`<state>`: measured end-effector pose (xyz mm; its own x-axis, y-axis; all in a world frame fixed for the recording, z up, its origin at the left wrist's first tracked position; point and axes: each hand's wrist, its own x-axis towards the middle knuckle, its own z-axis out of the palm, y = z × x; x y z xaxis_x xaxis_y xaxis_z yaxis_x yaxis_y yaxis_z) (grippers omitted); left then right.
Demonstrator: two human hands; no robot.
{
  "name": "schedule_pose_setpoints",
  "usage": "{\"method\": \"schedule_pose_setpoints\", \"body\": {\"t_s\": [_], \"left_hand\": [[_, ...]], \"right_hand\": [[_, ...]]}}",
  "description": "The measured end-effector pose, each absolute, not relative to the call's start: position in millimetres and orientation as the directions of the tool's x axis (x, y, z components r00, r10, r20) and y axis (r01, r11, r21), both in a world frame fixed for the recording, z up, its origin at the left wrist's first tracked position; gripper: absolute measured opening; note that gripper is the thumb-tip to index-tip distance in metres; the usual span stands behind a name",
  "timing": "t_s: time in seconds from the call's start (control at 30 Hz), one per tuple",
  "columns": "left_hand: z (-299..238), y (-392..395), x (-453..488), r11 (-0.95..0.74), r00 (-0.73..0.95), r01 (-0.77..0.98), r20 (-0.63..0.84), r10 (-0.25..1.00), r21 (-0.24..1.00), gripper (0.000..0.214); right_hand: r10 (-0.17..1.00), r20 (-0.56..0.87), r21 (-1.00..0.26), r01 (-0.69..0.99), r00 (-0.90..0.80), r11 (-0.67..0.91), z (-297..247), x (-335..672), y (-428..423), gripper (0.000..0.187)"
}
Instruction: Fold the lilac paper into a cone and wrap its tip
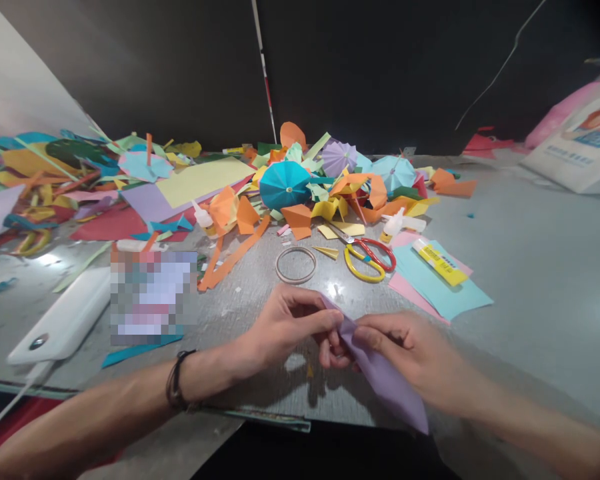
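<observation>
A folded sheet of purple paper (387, 381) slants between my two hands above the table's near edge. My left hand (300, 323) pinches its upper end between thumb and fingers. On the paper's right side, my right hand (403, 343) grips its edge with thumb and forefinger. Just beyond my hands lie a roll of tape (296, 265), a small folded yellow paper piece (326, 253) and scissors (373, 260) with red and yellow handles. A yellow glue stick (440, 262) rests on light blue paper (453, 293) to the right.
Coloured paper scraps and paper umbrellas (285, 187) are heaped along the back wall. Small glue bottles (393, 225) stand before the heap. At left are a white power bank (63, 320) with a cable and a blurred-out object (153, 297). A white bag (580, 143) sits far right.
</observation>
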<state>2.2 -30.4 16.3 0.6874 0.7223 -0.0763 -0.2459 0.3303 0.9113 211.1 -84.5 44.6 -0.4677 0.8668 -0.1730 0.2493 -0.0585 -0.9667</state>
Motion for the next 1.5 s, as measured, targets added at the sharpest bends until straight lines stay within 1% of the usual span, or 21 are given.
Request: {"method": "schedule_pose_setpoints", "body": {"t_s": [0.2,0.4,0.53,0.63,0.73,0.87,0.93,1.03,1.07,1.1,1.2,1.23,1.33,1.5], "left_hand": [[19.9,-29.5,1.0,0.316,0.707,-0.213,-0.077,0.703,0.925,0.037],[18.6,-30.8,-2.9,0.282,0.696,-0.147,-0.104,0.71,0.948,0.04],[18.9,-30.1,-3.1,0.24,0.698,-0.153,-0.067,0.713,0.959,0.043],[20.0,-29.0,-3.6,0.215,0.694,-0.171,-0.038,0.719,0.961,0.041],[18.2,-28.5,-4.8,0.237,0.684,-0.207,-0.032,0.729,0.949,0.033],[10.8,-27.7,-5.7,0.264,0.679,-0.255,-0.021,0.734,0.93,0.032],[7.3,-26.6,-5.9,0.258,0.681,-0.284,0.005,0.732,0.923,0.041],[5.4,-25.0,-6.1,0.267,0.693,-0.306,0.022,0.721,0.914,0.066],[6.0,-24.9,-6.0,0.264,0.699,-0.296,0.02,0.715,0.918,0.069],[7.2,-25.3,-5.8,0.256,0.7,-0.272,0.009,0.714,0.928,0.066],[13.6,-28.3,-3.8,0.214,0.682,-0.17,-0.042,0.731,0.962,0.042],[15.9,-29.6,-2.9,0.213,0.679,-0.135,-0.067,0.731,0.968,0.038],[20.4,-32.1,-0.7,0.246,0.694,-0.092,-0.115,0.711,0.965,0.041],[18.7,-32.2,0.1,0.257,0.692,-0.123,-0.103,0.714,0.959,0.045]], "right_hand": [[0.871,-0.171,-0.962,0.27,-0.46,-0.046,47.2,209.1,-86.2,0.045],[0.85,-0.164,-0.982,0.164,-0.501,-0.093,50.5,206.2,-87.0,0.045],[0.856,-0.168,-0.984,0.141,-0.489,-0.113,50.6,206.6,-87.4,0.04],[0.846,-0.184,-0.983,0.097,-0.5,-0.157,48.8,206.9,-88.3,0.039],[0.83,-0.177,-0.983,0.056,-0.529,-0.174,47.7,205.7,-88.8,0.039],[0.822,-0.179,-0.982,0.052,-0.54,-0.18,48.8,203.7,-89.0,0.037],[0.826,-0.18,-0.982,0.057,-0.534,-0.177,49.4,203.4,-89.4,0.036],[0.832,-0.18,-0.982,0.052,-0.525,-0.179,48.9,203.7,-89.9,0.035],[0.832,-0.178,-0.983,0.053,-0.525,-0.177,48.3,203.9,-90.0,0.035],[0.835,-0.175,-0.984,0.057,-0.521,-0.17,47.6,204.1,-90.0,0.035],[0.85,-0.168,-0.986,0.099,-0.5,-0.136,45.4,205.0,-89.9,0.04],[0.855,-0.171,-0.985,0.116,-0.49,-0.13,44.9,205.4,-89.8,0.042],[0.863,-0.176,-0.981,0.158,-0.473,-0.113,44.3,206.6,-89.2,0.043],[0.861,-0.15,-0.974,0.224,-0.487,-0.043,46.4,208.2,-87.6,0.043]]}}
